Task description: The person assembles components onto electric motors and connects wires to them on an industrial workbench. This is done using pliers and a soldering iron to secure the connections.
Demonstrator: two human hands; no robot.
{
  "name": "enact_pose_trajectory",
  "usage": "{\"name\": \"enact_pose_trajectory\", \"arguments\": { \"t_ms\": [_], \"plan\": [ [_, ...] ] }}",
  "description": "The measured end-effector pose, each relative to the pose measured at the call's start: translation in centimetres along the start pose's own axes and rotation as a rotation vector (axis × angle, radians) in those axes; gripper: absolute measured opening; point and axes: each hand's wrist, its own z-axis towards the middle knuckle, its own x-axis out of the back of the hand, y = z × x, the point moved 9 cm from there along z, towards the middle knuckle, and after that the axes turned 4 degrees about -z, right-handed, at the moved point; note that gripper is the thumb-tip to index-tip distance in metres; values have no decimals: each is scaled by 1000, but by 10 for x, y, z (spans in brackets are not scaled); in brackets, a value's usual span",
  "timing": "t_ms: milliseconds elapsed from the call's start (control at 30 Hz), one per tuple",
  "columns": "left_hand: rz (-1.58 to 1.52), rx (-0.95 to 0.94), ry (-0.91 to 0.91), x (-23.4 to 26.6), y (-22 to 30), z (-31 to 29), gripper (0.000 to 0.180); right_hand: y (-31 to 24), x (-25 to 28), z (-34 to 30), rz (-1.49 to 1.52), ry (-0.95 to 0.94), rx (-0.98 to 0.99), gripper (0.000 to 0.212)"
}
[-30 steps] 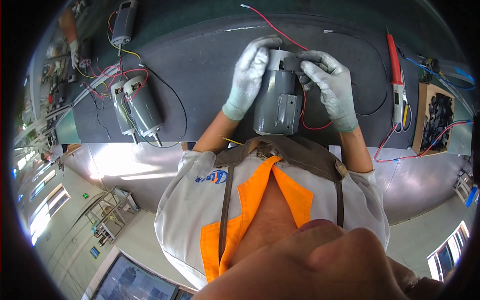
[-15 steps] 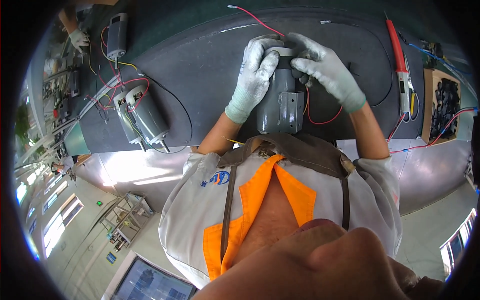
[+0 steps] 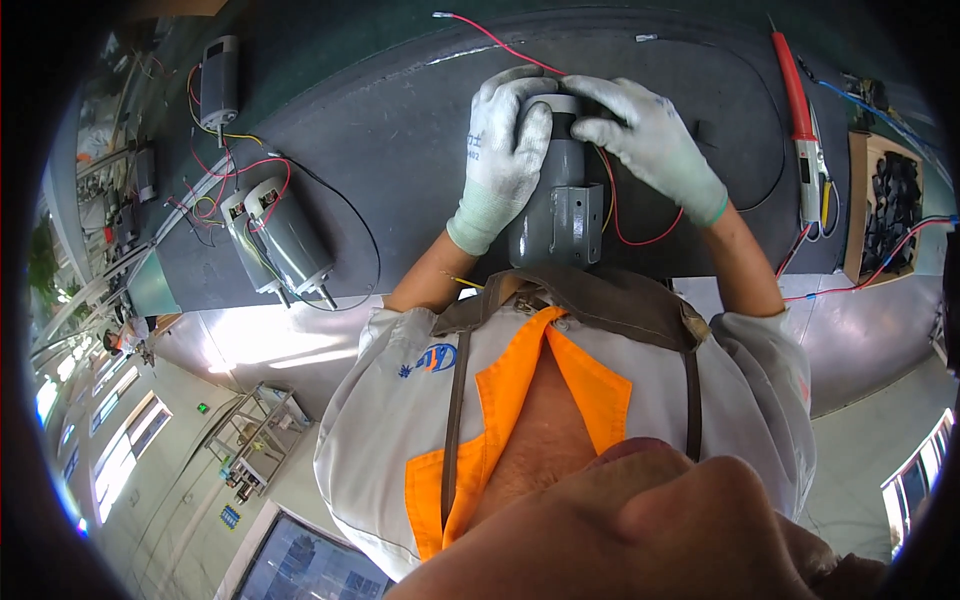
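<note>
A grey electric motor point(image 3: 547, 222) stands before me at the bench's near edge. It has a drilled side bracket point(image 3: 578, 223), a black band near its far end, and a pale end ring point(image 3: 562, 103). My left hand point(image 3: 507, 125), gloved in white, wraps the far end's left side, thumb along the ring and band. On the other side my right hand point(image 3: 640, 130), also gloved, curves its fingers over the ring, thumb against the band. Red wires point(image 3: 640, 243) run out beside the motor, and another red lead point(image 3: 490, 32) stretches away beyond my hands. My fingers partly cover the ring.
Two grey motors point(image 3: 290, 240) with loose wires lie at the left, another motor point(image 3: 219, 85) behind them. On the right are a red-handled tool point(image 3: 792, 85), scissors point(image 3: 822, 220) and a cardboard box point(image 3: 858, 205) of black parts. A black lead point(image 3: 765, 85) curves across the dark mat point(image 3: 420, 130).
My right hand's fingers have shifted and straightened somewhat over the ring; its dark-stained fingers below the thumb no longer show. Another person's gloved hand at the far left has left view.
</note>
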Motion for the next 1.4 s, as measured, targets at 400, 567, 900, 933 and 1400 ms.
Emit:
{"name": "enact_pose_trajectory", "arguments": {
  "t_ms": [400, 567, 900, 933, 1400],
  "plan": [
    [-111, -8, -14, 10, -11, 1, 30, -33, -20, 7, -212, 380, 25, 37],
    [-217, 325, 204, 49, -41, -48, 47, -45, -6, -15, -385, 433, 23, 43],
    [-449, 155, 352, 59, -40, -20, 65, -38, -50, 63, -518, 274, 331, 28],
    [-429, 135, 375, 70, -47, 17, 63, -43, -37, 93, -592, 415, 439, 30],
    [-1068, 433, 630, 48, -124, 92, 61, -5, 6, 153, -219, 46, 128, 59]
  ]
}}
